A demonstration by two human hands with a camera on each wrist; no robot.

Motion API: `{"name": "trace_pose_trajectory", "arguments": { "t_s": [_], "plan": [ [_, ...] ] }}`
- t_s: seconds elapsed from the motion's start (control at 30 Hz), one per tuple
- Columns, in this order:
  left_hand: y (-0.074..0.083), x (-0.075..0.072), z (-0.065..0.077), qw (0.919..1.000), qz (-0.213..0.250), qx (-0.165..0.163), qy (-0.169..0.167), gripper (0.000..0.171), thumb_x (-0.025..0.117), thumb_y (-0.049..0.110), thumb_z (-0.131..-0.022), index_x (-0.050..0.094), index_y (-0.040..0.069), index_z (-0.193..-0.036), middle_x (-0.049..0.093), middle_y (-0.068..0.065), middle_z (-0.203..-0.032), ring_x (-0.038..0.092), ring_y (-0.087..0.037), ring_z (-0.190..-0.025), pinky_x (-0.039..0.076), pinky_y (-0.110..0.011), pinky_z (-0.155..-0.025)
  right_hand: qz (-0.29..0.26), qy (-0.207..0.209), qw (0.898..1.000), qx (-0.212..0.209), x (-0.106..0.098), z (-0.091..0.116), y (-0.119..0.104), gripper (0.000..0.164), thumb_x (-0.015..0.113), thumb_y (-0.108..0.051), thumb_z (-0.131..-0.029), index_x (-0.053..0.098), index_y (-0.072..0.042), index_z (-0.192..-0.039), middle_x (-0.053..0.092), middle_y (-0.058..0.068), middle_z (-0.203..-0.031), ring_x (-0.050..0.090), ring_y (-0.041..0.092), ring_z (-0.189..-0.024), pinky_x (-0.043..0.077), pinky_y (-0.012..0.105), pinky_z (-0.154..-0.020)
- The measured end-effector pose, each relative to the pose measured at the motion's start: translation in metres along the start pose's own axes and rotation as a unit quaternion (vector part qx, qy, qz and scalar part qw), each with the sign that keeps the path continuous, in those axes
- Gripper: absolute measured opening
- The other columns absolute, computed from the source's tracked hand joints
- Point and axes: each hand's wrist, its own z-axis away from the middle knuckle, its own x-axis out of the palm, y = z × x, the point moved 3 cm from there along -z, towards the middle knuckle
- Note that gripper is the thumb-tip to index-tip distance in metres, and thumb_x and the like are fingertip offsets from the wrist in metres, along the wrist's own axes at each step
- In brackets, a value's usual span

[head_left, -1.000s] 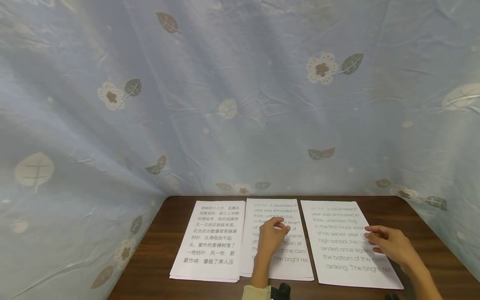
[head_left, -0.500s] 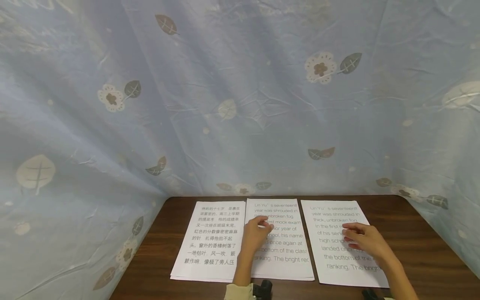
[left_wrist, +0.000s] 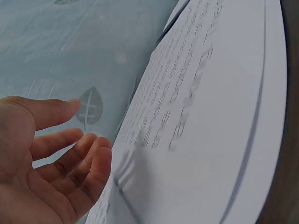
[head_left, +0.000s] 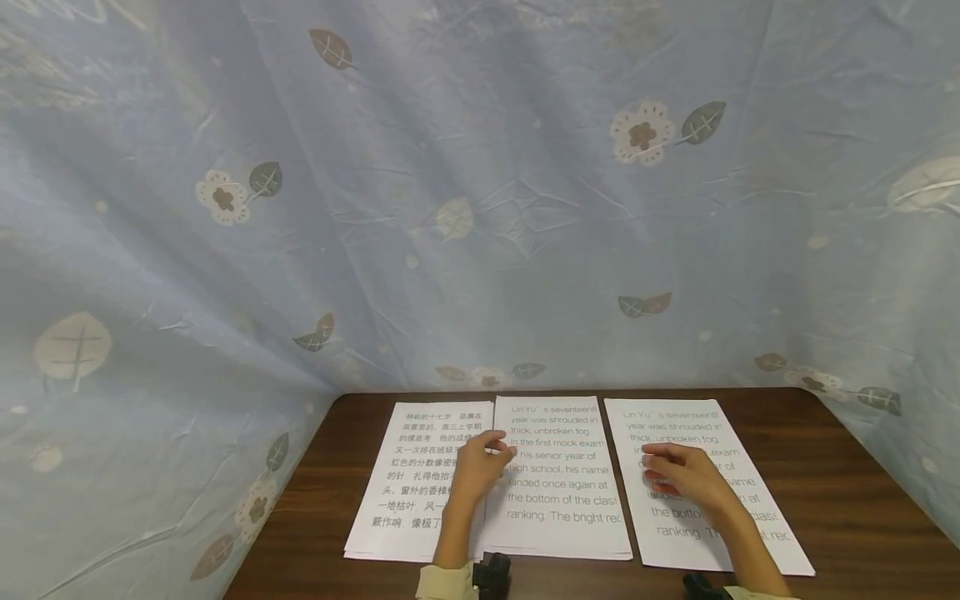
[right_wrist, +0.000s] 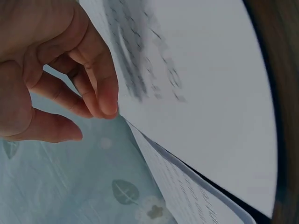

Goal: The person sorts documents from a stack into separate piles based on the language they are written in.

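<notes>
Three paper stacks lie in a row on the dark wooden table. My left hand [head_left: 480, 468] hovers over the seam between the left stack [head_left: 375, 521], printed in Chinese, and the middle stack [head_left: 558, 537], printed in English. Its fingers are loosely bent and hold nothing, as the left wrist view shows with the hand [left_wrist: 65, 158] above the page. Over the right stack [head_left: 675, 550], also English, is my right hand [head_left: 686, 475], covering part of the text. In the right wrist view the right hand [right_wrist: 60, 74] has a gap between thumb and relaxed fingers, with nothing between them.
The dark wooden table [head_left: 832, 467] has rounded back corners. A blue cloth curtain [head_left: 525, 250] with leaf and flower prints hangs behind it and at its sides. A narrow strip of table separates the middle and right stacks. Black wrist cameras [head_left: 492, 573] sit on the wrists.
Both hands have moved left: the left hand from the middle stack to its seam with the left stack, the right hand from the right stack's right edge to its left part. The papers stay put.
</notes>
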Motion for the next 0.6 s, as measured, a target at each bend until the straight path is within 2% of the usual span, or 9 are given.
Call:
{"name": "trace_pose_trajectory", "arguments": {
  "t_s": [0.13,0.23,0.4,0.6],
  "plan": [
    [-0.005,-0.011,0.001,0.9998,-0.017,-0.007,-0.004,0.048,0.076,0.024,-0.098,0.069,-0.001,-0.138,0.075,-0.014,-0.112,0.074,-0.017,-0.085,0.062,-0.026,-0.065,-0.018,0.0,1.0,-0.004,0.016,-0.002,-0.003,0.053,0.068,-0.023,-0.106,0.058,0.01,-0.146,0.067,0.028,-0.138,0.077,0.026,-0.109,0.066,0.031,-0.085],
    [-0.007,-0.018,0.002,0.9993,-0.034,-0.011,-0.007,0.048,0.075,0.024,-0.099,0.068,-0.001,-0.139,0.076,-0.015,-0.115,0.074,-0.016,-0.088,0.062,-0.028,-0.067,-0.022,0.01,1.0,-0.009,0.029,-0.002,-0.008,0.054,0.069,-0.021,-0.105,0.057,0.009,-0.148,0.07,0.026,-0.133,0.076,0.025,-0.107,0.067,0.031,-0.084],
    [-0.01,-0.027,0.002,0.9991,-0.034,-0.024,-0.01,0.049,0.075,0.024,-0.099,0.067,-0.002,-0.14,0.075,-0.015,-0.116,0.074,-0.017,-0.089,0.064,-0.031,-0.069,0.016,0.032,0.999,-0.024,0.046,-0.002,-0.015,0.051,0.071,-0.017,-0.103,0.059,0.01,-0.145,0.074,0.019,-0.115,0.075,0.019,-0.093,0.066,0.028,-0.076],
    [-0.015,-0.03,0.004,0.9987,-0.036,-0.033,-0.012,0.047,0.075,0.024,-0.098,0.069,-0.001,-0.137,0.074,-0.013,-0.112,0.072,-0.017,-0.084,0.063,-0.032,-0.07,0.052,0.046,0.997,-0.024,0.052,-0.002,-0.016,0.045,0.071,-0.014,-0.101,0.064,0.01,-0.139,0.075,0.013,-0.103,0.073,0.016,-0.084,0.065,0.027,-0.068]
  ]
}}
